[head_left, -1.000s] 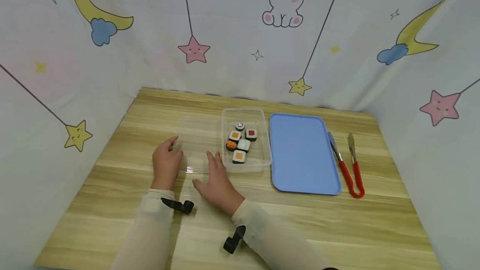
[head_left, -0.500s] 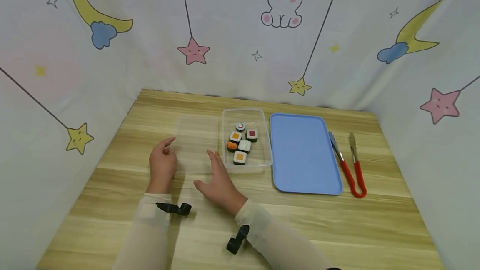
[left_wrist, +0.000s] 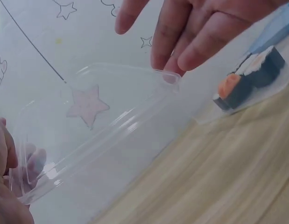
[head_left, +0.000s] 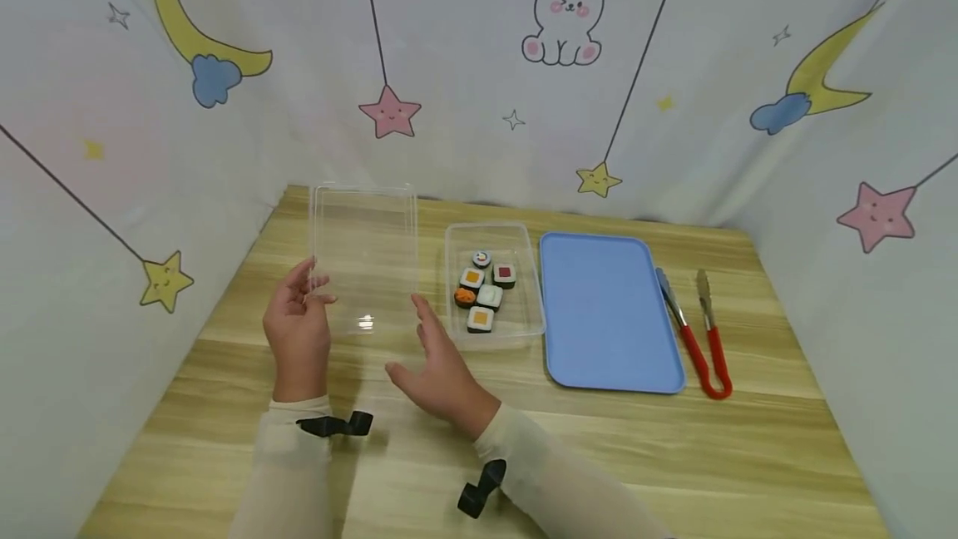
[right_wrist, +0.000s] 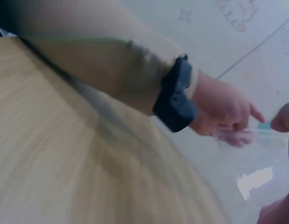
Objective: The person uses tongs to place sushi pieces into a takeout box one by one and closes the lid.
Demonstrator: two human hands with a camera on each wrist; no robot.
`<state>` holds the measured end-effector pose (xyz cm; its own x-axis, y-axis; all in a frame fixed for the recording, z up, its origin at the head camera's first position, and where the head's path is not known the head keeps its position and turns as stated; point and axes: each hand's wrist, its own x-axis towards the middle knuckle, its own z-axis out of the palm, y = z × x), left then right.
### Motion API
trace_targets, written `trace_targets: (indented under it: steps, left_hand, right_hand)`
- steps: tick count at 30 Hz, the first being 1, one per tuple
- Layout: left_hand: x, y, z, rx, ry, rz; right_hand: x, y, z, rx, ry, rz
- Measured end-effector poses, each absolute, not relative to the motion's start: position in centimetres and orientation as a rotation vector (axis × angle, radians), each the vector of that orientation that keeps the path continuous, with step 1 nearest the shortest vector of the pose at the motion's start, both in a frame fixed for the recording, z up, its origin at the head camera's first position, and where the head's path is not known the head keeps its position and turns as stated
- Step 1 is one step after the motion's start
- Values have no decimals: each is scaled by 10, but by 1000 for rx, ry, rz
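Note:
My left hand [head_left: 298,323] grips a clear plastic lid [head_left: 364,260] by its left edge, tilted up over the table. In the left wrist view, fingers of the left hand [left_wrist: 9,161] show at one end of the lid, some seen through it. My right hand [head_left: 445,368] is at the lid's lower right, fingers straight and thumb spread. Its fingers [left_wrist: 165,32] reach the lid's other corner in the left wrist view; whether they touch is unclear. Right of the lid stands a clear container [head_left: 516,324] with several sushi pieces [head_left: 490,298] inside.
A blue tray [head_left: 609,314] lies right of the container. Beside it are red-handled metal tongs [head_left: 714,356], spread apart. The wooden table [head_left: 636,456] ends at a patterned curtain [head_left: 464,56] behind and on both sides.
The lid has risen from the table and tilted upward, moving left with my left hand. My right hand has barely moved. The container, tray and tongs stay in place.

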<state>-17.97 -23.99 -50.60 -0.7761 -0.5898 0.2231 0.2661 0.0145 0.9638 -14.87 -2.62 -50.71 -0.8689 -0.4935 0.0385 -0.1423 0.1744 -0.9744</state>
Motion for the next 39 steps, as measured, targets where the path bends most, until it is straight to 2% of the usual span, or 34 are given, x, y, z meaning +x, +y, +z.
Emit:
trace_targets:
  steps: [6, 15, 22, 28, 35, 39]
  left_hand:
    - [-178, -226, -484, 83, -1496, -2002]
    - [-196, -192, -458, -86, -1754, -2029]
    - [-216, -172, -465, -205, -1883, -1921]
    - [-227, -165, -480, -183, -2059, -1697]
    - [-237, -158, -491, -359, -2067, -1713]
    - [-239, -155, -494, -334, -2172, -1576]
  right_hand:
    - [-158, -5, -478, -649, 2114, -1902]
    - [-193, 37, -450, -629, 2197, -2024]
    - [-207, 58, -452, -582, 2284, -2096]
    - [-215, 74, -456, -547, 2530, -1898]
    - [-228, 97, -466, -704, 2873, -1756]
    - [-236, 112, -476, -792, 2958, -1643]
